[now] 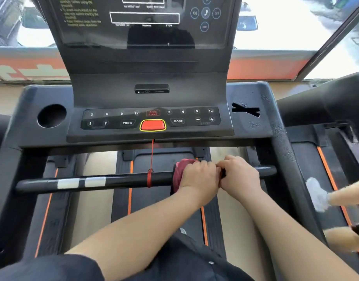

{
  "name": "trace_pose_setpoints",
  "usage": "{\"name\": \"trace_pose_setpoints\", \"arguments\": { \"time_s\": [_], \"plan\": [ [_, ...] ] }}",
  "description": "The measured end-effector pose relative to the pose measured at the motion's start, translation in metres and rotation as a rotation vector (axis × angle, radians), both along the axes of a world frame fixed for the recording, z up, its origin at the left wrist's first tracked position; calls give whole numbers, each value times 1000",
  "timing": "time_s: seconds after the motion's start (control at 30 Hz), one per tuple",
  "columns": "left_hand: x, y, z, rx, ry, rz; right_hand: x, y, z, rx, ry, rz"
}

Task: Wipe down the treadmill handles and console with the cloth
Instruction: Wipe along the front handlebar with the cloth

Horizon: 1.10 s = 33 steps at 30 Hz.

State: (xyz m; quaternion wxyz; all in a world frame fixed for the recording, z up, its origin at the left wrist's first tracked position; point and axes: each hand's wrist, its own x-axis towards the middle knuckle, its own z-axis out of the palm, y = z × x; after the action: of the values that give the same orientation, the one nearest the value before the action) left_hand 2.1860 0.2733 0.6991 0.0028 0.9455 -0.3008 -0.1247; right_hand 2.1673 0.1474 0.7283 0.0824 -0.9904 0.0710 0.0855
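Your left hand (199, 176) has its grip closed round the red cloth (179, 169), which is wrapped on the front bar (124, 180). Your right hand (240, 175) clenches the bar, touching the left. Slide the cloth along with firm pressure, twisting to reach underneath, and lift it past the red cord (150, 177). Whether cloth lies under your right palm is hidden; the console (150, 120) is cut off at the top.

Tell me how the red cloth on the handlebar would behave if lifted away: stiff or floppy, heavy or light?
Probably floppy: the red cloth bunches and wraps around the handlebar under the left hand. Likely light, since a thin edge hangs loosely below the bar. Lifted, it would probably sag rather than keep its shape.
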Motion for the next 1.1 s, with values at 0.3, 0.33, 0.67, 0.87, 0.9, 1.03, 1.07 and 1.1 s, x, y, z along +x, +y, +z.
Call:
{"name": "trace_pose_setpoints", "arguments": {
  "time_s": [0.3,0.33,0.67,0.87,0.9,1.03,1.07,1.1],
  "plan": [
    [1,96,0,-101,-116,-26,3,14,15,-2,147,-36],
    [2,104,2,-85,-82,-37,2,16,17,-12,156,-40],
    [3,62,17,-2,24,182,-1,16,14,-16,99,-54],
    [5,38,24,-154,26,76,-14,-9,17,98,29,62],
    [-1,48,20,-192,-21,58,-16,-21,17,92,-8,84],
    [-23,80,-1,-156,-132,97,-14,-65,23,-48,28,134],
    [-24,79,-1,-136,-151,126,-12,-72,23,-48,50,137],
    [-23,72,3,-120,-164,175,-10,-77,22,-35,57,141]
  ]
}}
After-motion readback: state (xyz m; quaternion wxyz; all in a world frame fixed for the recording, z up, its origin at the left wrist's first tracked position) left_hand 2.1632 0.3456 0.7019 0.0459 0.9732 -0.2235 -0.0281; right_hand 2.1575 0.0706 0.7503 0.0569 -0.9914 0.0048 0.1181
